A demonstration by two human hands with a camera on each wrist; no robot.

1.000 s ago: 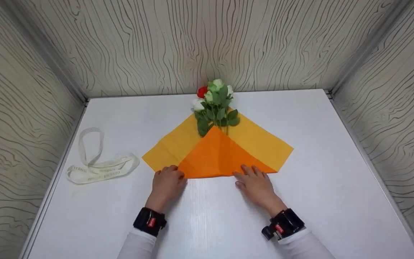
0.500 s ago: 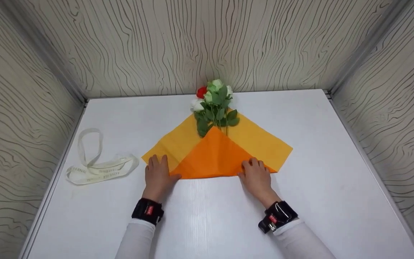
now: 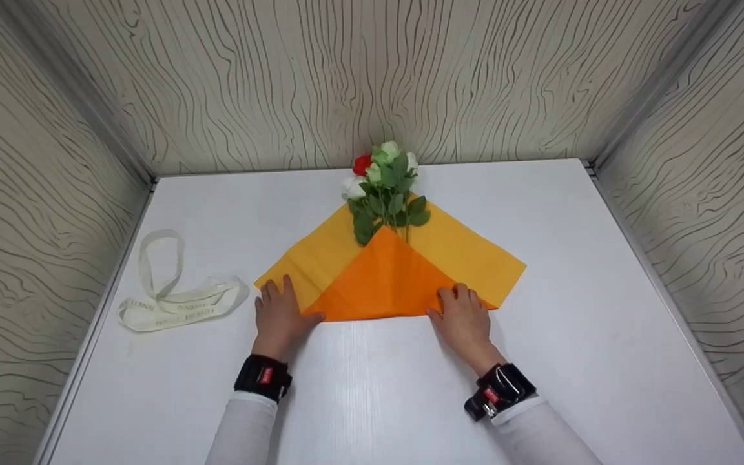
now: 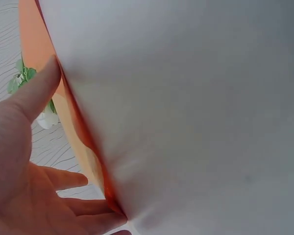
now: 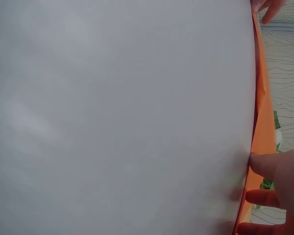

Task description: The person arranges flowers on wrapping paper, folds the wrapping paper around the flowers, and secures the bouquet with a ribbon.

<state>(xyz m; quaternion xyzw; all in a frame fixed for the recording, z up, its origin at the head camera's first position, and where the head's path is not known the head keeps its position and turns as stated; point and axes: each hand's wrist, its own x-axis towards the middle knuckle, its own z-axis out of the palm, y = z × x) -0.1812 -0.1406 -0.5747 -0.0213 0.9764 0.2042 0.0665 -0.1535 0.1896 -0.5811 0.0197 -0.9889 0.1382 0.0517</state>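
An orange wrapping sheet [image 3: 378, 284] lies on the table, its near part folded up into a darker triangle over a bunch of flowers [image 3: 382, 187]. Red, white and pale green blooms with leaves stick out past the sheet's far edge; the lower stems are hidden under the fold. My left hand [image 3: 278, 321] rests with spread fingers on the sheet's left corner, thumb at the folded edge. On the right part of that same edge, my right hand [image 3: 465, 323] presses with its fingertips, thumb touching the fold.
A loosely looped cream ribbon [image 3: 181, 303] with printed lettering lies left of the sheet. The white table [image 3: 604, 355] is bounded at the back and sides by wood-patterned panels [image 3: 475, 84].
My left hand has slid left along the fold and spread its fingers onto the sheet's corner. My right hand has shifted slightly right and farther onto the fold. Flowers and ribbon stay put.
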